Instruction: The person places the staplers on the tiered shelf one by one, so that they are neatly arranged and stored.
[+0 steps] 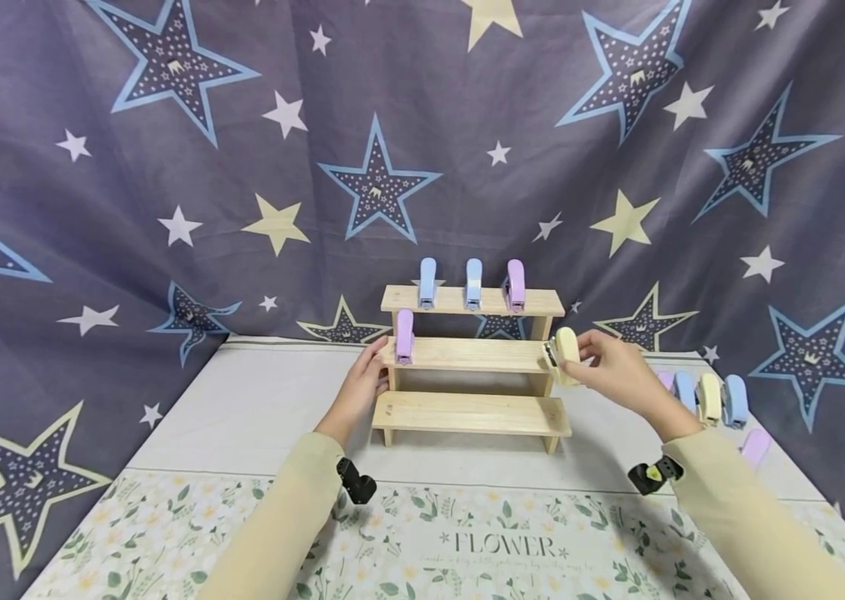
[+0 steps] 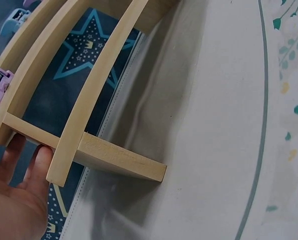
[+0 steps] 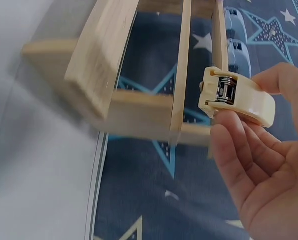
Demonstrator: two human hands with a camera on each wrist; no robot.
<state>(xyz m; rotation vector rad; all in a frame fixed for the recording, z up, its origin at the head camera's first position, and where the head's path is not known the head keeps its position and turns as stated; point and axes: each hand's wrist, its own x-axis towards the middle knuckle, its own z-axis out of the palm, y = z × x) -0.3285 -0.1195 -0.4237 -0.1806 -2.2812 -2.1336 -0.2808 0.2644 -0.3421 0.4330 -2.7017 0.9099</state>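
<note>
My right hand (image 1: pixel 621 371) pinches a cream mini stapler (image 1: pixel 567 354) between thumb and fingers, at the right end of the middle step of a three-tier wooden shelf (image 1: pixel 471 414). In the right wrist view, the metal spring end of the cream stapler (image 3: pixel 238 97) faces away from the palm. My left hand (image 1: pixel 355 387) grips the left end of the middle step, fingers against its side frame. Beside those fingers a purple stapler (image 1: pixel 404 337) stands on that step. Along the top step stand two blue staplers (image 1: pixel 427 283) and a purple one (image 1: pixel 516 285).
To the right, on the white table (image 1: pixel 257 417), stand a cream stapler (image 1: pixel 709 398) and blue ones (image 1: pixel 735 402), with purple ones (image 1: pixel 756 447) partly hidden near my right forearm. A flower-print mat (image 1: pixel 497 500) covers the front. Behind the shelf hangs a star-patterned curtain (image 1: pixel 467 200).
</note>
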